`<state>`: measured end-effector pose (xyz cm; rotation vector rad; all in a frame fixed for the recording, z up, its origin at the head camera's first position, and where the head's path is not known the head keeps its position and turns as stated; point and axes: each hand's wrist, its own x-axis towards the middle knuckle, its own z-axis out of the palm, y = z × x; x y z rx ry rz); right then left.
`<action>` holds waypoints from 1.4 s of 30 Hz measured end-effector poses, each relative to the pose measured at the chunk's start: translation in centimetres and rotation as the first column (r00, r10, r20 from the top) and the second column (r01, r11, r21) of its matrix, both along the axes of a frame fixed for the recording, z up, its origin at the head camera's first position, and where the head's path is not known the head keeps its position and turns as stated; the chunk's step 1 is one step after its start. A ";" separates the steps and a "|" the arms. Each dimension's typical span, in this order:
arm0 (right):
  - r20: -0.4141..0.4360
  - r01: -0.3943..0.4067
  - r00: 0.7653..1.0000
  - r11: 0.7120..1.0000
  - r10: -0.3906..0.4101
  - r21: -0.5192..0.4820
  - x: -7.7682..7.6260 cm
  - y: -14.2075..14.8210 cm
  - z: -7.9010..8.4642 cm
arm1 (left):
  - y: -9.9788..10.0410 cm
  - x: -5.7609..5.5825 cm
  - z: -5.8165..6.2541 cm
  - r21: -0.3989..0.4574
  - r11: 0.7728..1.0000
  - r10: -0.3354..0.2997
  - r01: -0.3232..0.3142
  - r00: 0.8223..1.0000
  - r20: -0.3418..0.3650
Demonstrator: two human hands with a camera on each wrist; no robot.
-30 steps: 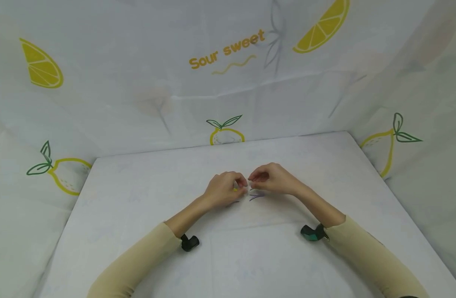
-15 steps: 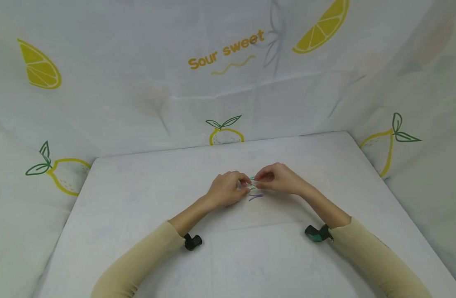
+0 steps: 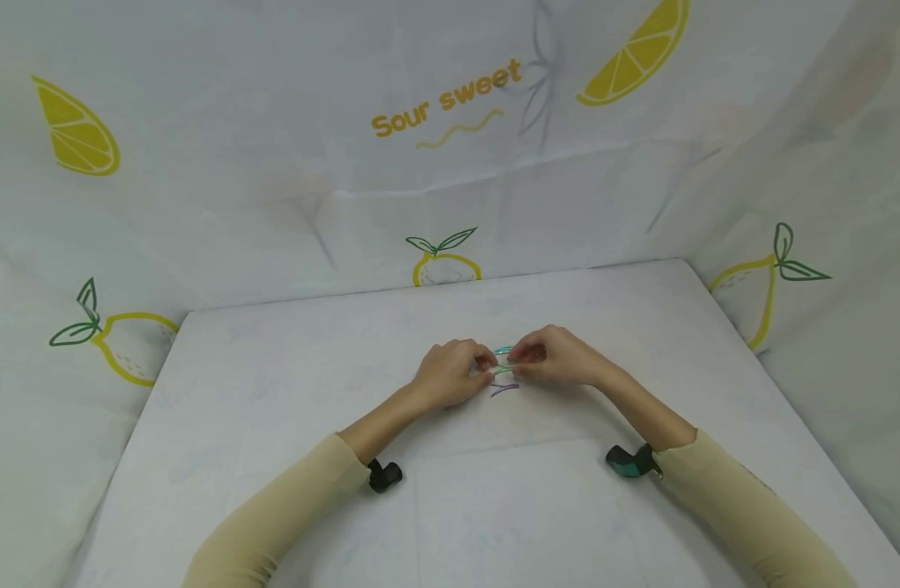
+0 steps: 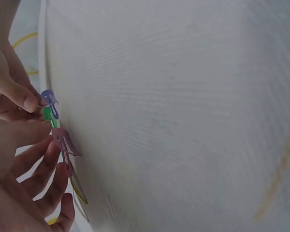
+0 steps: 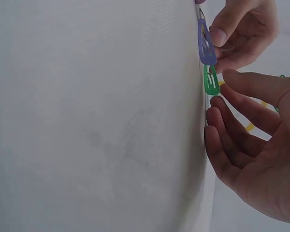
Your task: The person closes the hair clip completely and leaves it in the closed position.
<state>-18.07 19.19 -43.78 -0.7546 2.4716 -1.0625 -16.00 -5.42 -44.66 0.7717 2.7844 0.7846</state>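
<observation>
An open green snap hair clip lies between my two hands. At its prong end are the thumb and fingertips of my left hand; I cannot tell whether they pinch it. My right hand is at the clip's other end, its thumb and forefinger visibly apart in the right wrist view. A purple snap clip lies open on the near side, and a teal clip on the far side. In the left wrist view a pink clip and a yellow clip show beside my left hand, which hides them from the head view.
The clips rest on a white cloth-covered table. White curtains printed with lemons rise along its back and both sides. A dark wrist device sits on my left wrist and another on my right.
My right hand has drawn slightly to the right, and the teal clip has come into view beside its fingertips. Between both hands the green clip now shows. My left hand has shifted slightly right.
</observation>
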 end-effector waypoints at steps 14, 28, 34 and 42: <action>-0.004 -0.001 1.000 1.000 0.001 0.019 -0.1 0.0 -0.6 | 0.4 -0.4 -0.5 -0.014 1.000 -0.007 0.007 1.000 -0.007; -0.028 -0.009 1.000 1.000 0.010 0.018 -0.1 -0.1 -0.4 | 0.8 -0.5 -0.7 -0.043 0.999 0.008 -0.009 1.000 -0.023; -0.044 -0.011 0.999 1.000 0.012 0.025 -0.1 -0.1 -0.4 | 0.9 -0.6 -0.8 -0.046 0.999 0.009 -0.010 1.000 -0.019; -0.047 -0.006 0.999 1.000 0.007 0.027 -0.2 -0.1 -0.5 | 1.0 -0.6 -0.7 -0.025 1.000 0.007 -0.008 1.000 -0.024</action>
